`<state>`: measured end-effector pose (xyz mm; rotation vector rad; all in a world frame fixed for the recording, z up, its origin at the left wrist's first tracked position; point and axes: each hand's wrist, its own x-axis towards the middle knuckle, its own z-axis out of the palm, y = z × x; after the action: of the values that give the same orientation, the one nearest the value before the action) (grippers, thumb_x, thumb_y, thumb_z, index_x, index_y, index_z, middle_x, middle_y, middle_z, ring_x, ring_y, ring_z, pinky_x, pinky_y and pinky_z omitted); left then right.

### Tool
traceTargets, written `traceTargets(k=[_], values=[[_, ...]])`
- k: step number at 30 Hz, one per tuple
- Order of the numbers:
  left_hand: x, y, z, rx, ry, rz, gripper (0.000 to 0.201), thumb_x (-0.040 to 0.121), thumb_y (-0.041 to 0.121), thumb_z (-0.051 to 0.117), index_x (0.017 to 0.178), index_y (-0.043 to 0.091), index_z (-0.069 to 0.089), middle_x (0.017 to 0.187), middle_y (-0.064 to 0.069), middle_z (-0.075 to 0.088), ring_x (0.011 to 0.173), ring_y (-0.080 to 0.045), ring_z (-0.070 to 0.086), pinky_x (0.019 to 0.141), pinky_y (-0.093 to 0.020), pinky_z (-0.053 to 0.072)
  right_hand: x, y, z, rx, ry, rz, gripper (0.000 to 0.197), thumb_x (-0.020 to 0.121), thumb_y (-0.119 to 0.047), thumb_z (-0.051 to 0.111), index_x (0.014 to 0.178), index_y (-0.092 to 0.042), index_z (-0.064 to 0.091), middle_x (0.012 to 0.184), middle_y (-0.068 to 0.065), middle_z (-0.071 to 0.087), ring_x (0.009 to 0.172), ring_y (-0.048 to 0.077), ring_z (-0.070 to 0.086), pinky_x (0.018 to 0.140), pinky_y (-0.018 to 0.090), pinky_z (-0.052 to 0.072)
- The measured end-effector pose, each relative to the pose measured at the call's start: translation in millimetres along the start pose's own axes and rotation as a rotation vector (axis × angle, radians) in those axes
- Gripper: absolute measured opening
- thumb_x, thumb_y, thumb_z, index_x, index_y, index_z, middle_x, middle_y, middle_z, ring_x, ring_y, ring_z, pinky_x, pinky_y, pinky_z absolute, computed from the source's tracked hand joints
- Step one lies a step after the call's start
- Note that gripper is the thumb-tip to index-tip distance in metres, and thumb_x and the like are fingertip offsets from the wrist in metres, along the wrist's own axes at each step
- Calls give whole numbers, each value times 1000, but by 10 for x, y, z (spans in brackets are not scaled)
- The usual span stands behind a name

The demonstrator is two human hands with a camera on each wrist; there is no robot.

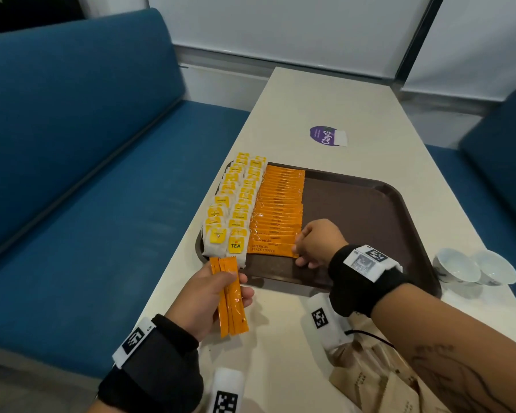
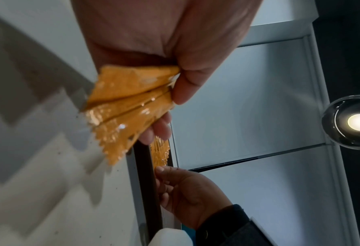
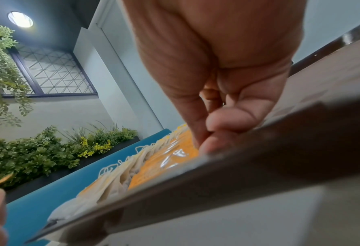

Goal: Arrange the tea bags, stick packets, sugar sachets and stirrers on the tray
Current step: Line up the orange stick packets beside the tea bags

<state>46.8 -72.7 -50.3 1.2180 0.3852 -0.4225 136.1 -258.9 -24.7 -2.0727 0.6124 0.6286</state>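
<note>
A brown tray (image 1: 370, 204) lies on the cream table. Two rows of tea bags (image 1: 233, 204) with yellow tags fill its left edge. Beside them runs a row of orange stick packets (image 1: 277, 213). My left hand (image 1: 209, 293) grips a small bunch of orange stick packets (image 1: 231, 299) (image 2: 128, 106) just in front of the tray's near left corner. My right hand (image 1: 313, 242) reaches over the tray, thumb and fingertips (image 3: 206, 143) pinching the right end of the nearest stick packet (image 1: 273, 248) in the row.
Two white cups (image 1: 474, 268) stand on the table right of the tray. Brown paper sachets (image 1: 376, 380) lie near the front edge under my right forearm. A purple sticker (image 1: 325, 136) sits farther back. Blue benches (image 1: 87, 174) flank the table.
</note>
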Motion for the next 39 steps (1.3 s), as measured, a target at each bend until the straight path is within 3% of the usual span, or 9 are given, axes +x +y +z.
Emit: traceTargets(k=[4,9,18,22,25,28,33,36,39], values=[[-42,-1,-10,7,-22,29,17,98,10,44,105,21,55,90,-11,68,76,-24,70,71,-36,57,4,39,17,124,63,-11,8,96,-7,44,101,-11,48,71,6,57,40,15,54,29,16,37],[-51,-40,-6,-5,-15,45,19,97,14,45,114,16,54,92,-10,69,78,-24,71,71,-35,58,-21,69,32,5,89,-75,13,91,-9,59,96,-13,48,86,5,65,64,14,60,50,21,46],[-73,-20,175,-227,-33,61,33,98,14,44,129,8,47,91,-12,69,82,-27,70,70,-38,58,-296,251,-91,58,123,-383,22,79,-12,74,83,-13,53,92,11,63,72,19,62,54,29,52],[-114,-10,347,-313,-35,79,26,99,15,39,109,1,58,85,-12,68,81,-27,64,76,-44,52,-706,388,-27,172,-125,-556,27,71,-11,81,84,-10,57,88,13,65,75,19,62,70,33,54],[-163,5,486,-368,-66,81,33,100,16,37,83,5,62,77,-13,70,74,-28,69,67,-45,53,-888,556,106,245,-203,-579,27,72,1,78,87,-3,56,79,14,65,60,17,59,54,23,51],[-188,-14,576,-409,-89,84,27,100,19,36,91,10,60,83,-11,70,83,-27,66,72,-44,52,-950,720,207,266,-132,-581,18,75,3,75,82,-3,59,70,8,65,53,18,60,56,29,51],[-189,-62,631,-427,-139,84,25,100,24,35,92,13,56,85,-10,71,87,-27,66,78,-44,52,-1021,810,182,214,-15,-609,9,79,-2,72,83,-8,67,69,-1,68,51,9,61,51,22,51],[-196,-17,639,-439,-148,76,31,100,31,33,88,12,55,88,-14,70,91,-31,64,86,-44,48,-996,838,153,-9,329,-723,16,81,-6,67,75,-21,67,72,-6,64,61,8,59,59,22,50],[-171,35,588,-384,-150,88,36,99,35,32,88,12,57,92,-14,69,87,-28,64,80,-42,51,-972,849,86,-316,748,-976,11,75,-6,65,70,-15,66,68,-4,55,55,15,52,45,27,42]])
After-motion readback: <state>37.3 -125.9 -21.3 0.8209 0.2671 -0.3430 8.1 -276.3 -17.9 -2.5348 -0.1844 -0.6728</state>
